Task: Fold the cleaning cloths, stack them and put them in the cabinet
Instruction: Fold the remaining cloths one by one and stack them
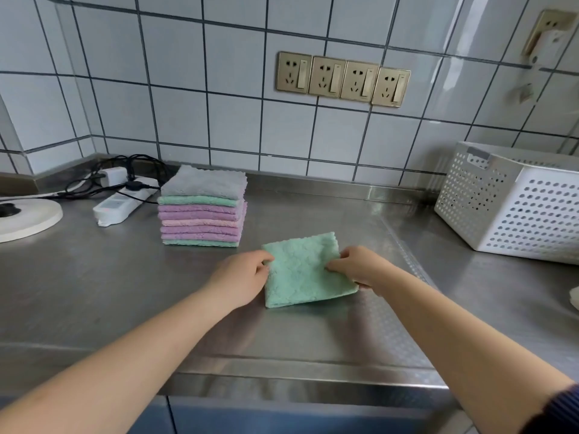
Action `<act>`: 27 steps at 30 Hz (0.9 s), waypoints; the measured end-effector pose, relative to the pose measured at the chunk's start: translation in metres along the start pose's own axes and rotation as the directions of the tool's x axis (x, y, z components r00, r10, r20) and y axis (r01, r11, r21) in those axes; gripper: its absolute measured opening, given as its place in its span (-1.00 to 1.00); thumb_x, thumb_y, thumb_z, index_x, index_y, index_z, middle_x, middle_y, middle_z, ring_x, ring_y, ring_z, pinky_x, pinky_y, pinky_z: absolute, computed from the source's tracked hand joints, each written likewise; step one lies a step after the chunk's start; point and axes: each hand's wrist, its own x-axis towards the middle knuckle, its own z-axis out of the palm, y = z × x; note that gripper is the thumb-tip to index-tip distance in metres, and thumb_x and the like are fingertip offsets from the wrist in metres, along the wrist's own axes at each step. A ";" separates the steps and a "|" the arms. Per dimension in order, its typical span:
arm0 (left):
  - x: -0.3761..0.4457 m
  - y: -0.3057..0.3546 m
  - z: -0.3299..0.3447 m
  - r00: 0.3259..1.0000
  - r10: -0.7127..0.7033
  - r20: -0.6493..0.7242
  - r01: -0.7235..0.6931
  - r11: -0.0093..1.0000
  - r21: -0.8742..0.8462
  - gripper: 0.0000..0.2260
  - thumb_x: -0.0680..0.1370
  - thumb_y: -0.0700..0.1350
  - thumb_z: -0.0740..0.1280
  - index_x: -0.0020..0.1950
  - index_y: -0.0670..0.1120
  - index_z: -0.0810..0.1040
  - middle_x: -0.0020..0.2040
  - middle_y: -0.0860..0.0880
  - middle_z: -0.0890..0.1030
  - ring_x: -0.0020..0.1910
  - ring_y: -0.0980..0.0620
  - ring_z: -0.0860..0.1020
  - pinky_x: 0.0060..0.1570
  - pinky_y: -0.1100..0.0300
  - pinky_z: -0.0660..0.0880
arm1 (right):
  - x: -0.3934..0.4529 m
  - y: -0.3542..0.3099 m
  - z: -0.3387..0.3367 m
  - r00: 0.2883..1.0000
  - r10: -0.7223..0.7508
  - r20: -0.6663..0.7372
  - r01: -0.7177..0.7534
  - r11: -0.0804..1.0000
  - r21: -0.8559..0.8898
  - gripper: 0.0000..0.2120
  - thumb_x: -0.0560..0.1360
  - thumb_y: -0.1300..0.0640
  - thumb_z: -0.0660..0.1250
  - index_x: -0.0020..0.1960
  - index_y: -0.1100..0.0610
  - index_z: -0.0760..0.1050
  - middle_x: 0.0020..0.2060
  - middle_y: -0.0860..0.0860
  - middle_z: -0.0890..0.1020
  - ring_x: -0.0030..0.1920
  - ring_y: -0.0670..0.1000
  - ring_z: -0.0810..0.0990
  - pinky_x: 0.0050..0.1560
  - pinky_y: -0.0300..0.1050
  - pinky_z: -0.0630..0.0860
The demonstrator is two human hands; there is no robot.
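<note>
A folded green cloth lies on the steel counter in front of me. My left hand pinches its left edge, and my right hand grips its right edge with curled fingers. Behind and to the left stands a stack of several folded cloths, grey on top, then green, purple and pink layers. No cabinet interior shows.
A white perforated basket stands at the right on the counter. A white power strip with black cables lies left of the stack, beside a round white disc. Wall sockets sit on the tiled wall. The counter's front edge is near me.
</note>
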 end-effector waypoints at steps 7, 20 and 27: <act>0.028 0.013 -0.008 0.949 -0.147 0.279 0.314 0.353 -0.881 -0.65 0.55 -0.33 0.25 0.26 -0.01 0.44 0.23 -0.03 0.55 0.07 0.03 0.58 0.08 0.05 0.53 | 0.007 -0.006 -0.002 0.998 -0.067 0.007 0.041 0.690 0.722 -0.88 0.53 0.16 0.33 0.01 0.18 0.45 -0.24 0.06 0.58 -0.36 -0.03 0.50 -0.35 -0.16 0.37; 0.150 -0.035 -0.124 0.979 -0.200 0.040 0.160 0.638 -0.753 -0.67 0.53 -0.19 0.33 0.26 0.08 0.51 0.43 0.07 0.34 0.41 0.18 0.27 0.30 0.17 0.11 | 0.115 -0.141 -0.018 0.964 -0.250 0.087 -0.014 0.279 0.960 -0.94 0.52 0.19 0.31 -0.11 0.10 0.54 -0.30 -0.03 0.71 -0.34 -0.12 0.67 -0.42 -0.31 0.53; 0.156 -0.085 -0.167 0.923 -0.373 0.094 0.359 0.747 -0.560 -0.71 0.54 -0.09 0.34 0.25 0.08 0.52 0.42 0.04 0.37 0.37 0.19 0.30 0.16 0.27 0.24 | 0.124 -0.195 0.014 0.925 -0.200 0.324 -0.246 0.335 0.909 -0.82 0.53 0.21 0.31 0.12 0.22 0.51 -0.07 0.08 0.70 -0.15 -0.01 0.70 -0.23 -0.19 0.62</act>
